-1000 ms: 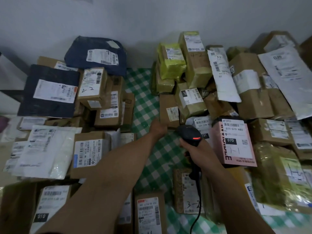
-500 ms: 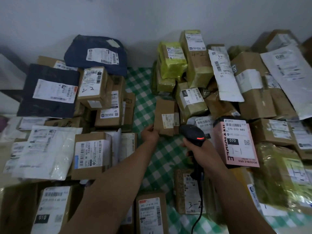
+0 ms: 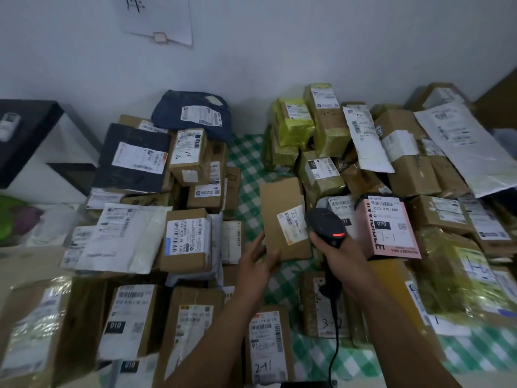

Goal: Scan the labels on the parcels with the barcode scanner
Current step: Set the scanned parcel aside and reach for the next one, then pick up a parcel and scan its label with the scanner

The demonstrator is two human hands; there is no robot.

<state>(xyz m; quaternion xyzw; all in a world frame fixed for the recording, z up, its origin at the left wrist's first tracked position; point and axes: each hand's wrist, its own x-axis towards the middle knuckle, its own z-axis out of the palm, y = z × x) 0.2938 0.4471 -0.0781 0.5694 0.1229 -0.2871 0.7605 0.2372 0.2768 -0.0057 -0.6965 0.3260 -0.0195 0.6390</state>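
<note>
My left hand [image 3: 258, 264] holds a flat brown cardboard parcel [image 3: 281, 217] by its near lower corner, lifted above the checked cloth. Its white label [image 3: 292, 224] faces up on the right side. My right hand [image 3: 340, 254] grips a black barcode scanner [image 3: 326, 226] with a red light, its head right beside the label. The scanner's cable [image 3: 334, 351] hangs down toward me. A pink box [image 3: 387, 228] with a label marked 070 lies just right of the scanner.
Piles of labelled parcels surround a strip of green checked cloth [image 3: 247, 161]: brown boxes and dark and white mailers [image 3: 131, 158] on the left, yellow-taped boxes [image 3: 296, 121] and white bags at the back right. A paper sheet [image 3: 158, 16] hangs on the wall.
My left hand has picked the brown parcel off the pile and drawn it toward me, turning its label up. The scanner has stayed close beside it, and the view has tilted upward.
</note>
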